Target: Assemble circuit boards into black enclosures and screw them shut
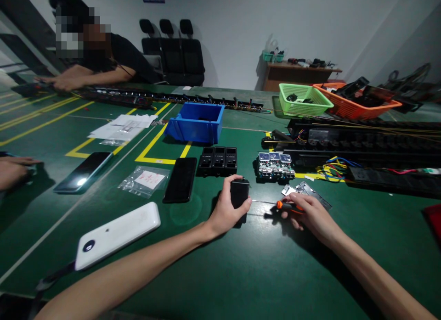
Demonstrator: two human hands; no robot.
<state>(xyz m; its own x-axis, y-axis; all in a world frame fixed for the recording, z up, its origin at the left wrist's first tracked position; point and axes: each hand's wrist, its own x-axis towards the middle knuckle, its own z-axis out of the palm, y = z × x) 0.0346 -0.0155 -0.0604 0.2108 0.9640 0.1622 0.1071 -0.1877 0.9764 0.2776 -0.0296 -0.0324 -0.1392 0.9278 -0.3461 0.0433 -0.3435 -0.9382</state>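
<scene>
My left hand (225,207) is closed around a black box-shaped part (240,193), held just above the green table. In my right hand (312,214) is a screwdriver (284,205) with an orange and black handle. Its thin shaft points left, and the tip is at the right side of the black part; whether it touches a screw I cannot tell. Beyond my left hand stands a row of black housings (218,160). A row of small circuit boards (274,166) lies right of them. Metal plates (306,191) lie partly behind my right hand.
A black phone (180,180), a plastic bag (144,180), a white device (117,235) and another phone (83,172) lie to the left. Behind are a blue bin (196,123), a green basket (303,102) and an orange basket (358,104). Black rails with wires (365,141) lie right. A co-worker (117,58) sits far left.
</scene>
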